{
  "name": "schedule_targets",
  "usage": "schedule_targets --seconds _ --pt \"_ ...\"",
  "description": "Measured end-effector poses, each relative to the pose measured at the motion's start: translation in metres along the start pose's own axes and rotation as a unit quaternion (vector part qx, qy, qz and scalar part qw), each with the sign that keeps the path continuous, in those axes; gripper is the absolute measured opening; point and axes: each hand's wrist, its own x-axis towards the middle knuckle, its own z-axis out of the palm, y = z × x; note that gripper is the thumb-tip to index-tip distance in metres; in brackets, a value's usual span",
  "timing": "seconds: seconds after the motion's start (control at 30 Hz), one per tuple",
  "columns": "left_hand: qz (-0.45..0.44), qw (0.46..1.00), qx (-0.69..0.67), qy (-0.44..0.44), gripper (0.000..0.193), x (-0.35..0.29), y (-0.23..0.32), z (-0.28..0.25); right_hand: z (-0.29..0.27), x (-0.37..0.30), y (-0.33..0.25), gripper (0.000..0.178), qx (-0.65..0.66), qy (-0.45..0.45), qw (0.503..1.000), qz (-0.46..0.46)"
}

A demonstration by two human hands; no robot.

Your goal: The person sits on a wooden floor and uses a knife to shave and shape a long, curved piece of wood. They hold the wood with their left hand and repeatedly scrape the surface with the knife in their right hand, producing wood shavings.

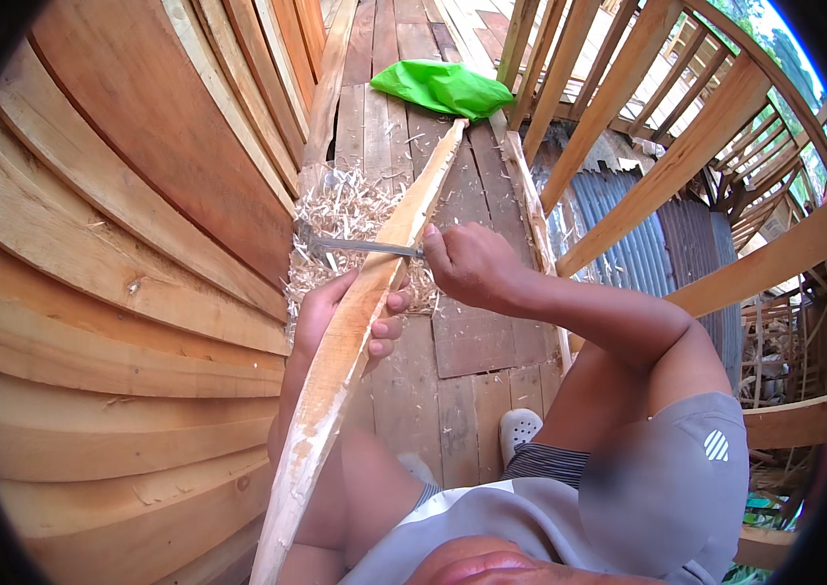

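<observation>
A long, pale piece of wood (345, 336) runs from the lower edge up and to the right, with a narrow far tip and roughly cut sides. My left hand (316, 317) is wrapped round it from beneath near its middle, fingers curling up on its right side. My right hand (477, 263) is closed in a fist on the handle of a knife (340, 244), and the handle is mostly hidden. The blade lies across the wood just beyond my left hand, pointing left. Curled wood shavings (350, 205) are heaped on the floor behind the blade.
A plank wall (121, 263) stands close on the left. On the right is a slatted wooden railing (667, 166), with corrugated metal sheets (594, 224) below it. A bright green bag (443, 88) lies on the plank floor (477, 346) by the wood's far tip.
</observation>
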Motion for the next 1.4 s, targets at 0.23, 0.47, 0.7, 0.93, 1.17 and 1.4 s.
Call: schedule_targets --seconds 0.23,0.47,0.7,0.93,1.17,1.4 --pt "0.0 1.0 0.005 -0.003 0.041 0.001 0.005 -0.005 0.001 0.027 0.026 0.048 -0.013 0.012 1.0 0.005" --pt "-0.021 0.999 -0.038 -0.001 0.044 0.012 -0.001 -0.008 0.013 0.033 0.045 0.048 -0.024 0.053 0.998 0.018" --pt "-0.019 0.999 -0.026 -0.01 0.042 0.016 -0.002 -0.011 -0.002 0.056 0.067 0.05 -0.089 0.068 0.994 0.008" --pt "0.024 0.998 0.024 0.054 0.035 0.023 -0.012 0.019 0.003 0.064 0.097 0.053 -0.02 0.053 0.997 0.05" --pt "0.021 0.997 0.053 0.053 0.04 0.021 -0.007 0.011 0.001 0.05 0.073 0.05 -0.053 0.074 0.996 0.015" --pt "0.029 0.994 0.098 0.029 0.05 0.011 -0.003 0.007 0.002 0.039 0.048 0.046 -0.066 0.067 0.995 -0.042"
